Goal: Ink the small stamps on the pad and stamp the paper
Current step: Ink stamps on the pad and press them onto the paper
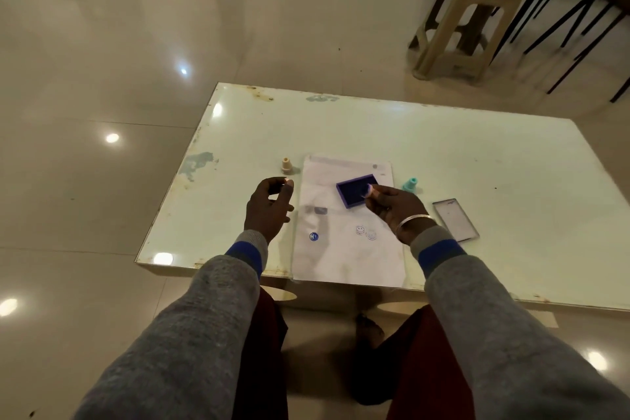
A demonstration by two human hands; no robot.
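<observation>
Grey sleeves [204, 317] foreground; right hand [392, 208] pinches 1 purple stamp [367, 190] over ink pad [351, 189]; left hand [269, 206] curled, grasp indeterminate.

We see the scene through one wide-angle camera worn on the person's head. It faces forward and steeply down, past both grey sleeves [211, 317] and the knees. The surface [443, 153] lies close below, with the paper [347, 259] near mid-frame. The floor [102, 27] and a plastic stool [470, 20] stretch away above it.
</observation>
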